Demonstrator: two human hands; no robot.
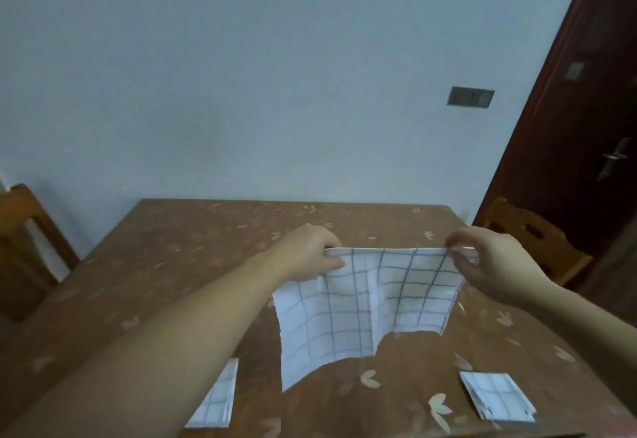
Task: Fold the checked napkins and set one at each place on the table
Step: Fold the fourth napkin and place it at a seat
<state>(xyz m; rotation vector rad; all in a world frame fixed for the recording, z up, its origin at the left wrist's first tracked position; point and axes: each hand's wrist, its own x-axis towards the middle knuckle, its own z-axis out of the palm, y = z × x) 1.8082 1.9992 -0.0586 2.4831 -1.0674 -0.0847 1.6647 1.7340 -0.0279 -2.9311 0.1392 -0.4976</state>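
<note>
A white napkin with grey checks (348,313) hangs in the air above the brown table (179,251), stretched by its top edge. My left hand (312,253) pinches the top left corner and my right hand (496,262) pinches the top right corner. The cloth has a vertical crease down its middle and its lower edge hangs loose just above the tabletop. A folded checked napkin (215,399) lies near the front left, partly hidden by my left forearm. Another folded checked napkin (498,398) lies at the front right.
A wooden chair (24,231) stands at the table's left side and another wooden chair (531,237) at the far right corner. A dark door (586,127) is on the right, and a plain wall runs behind the table.
</note>
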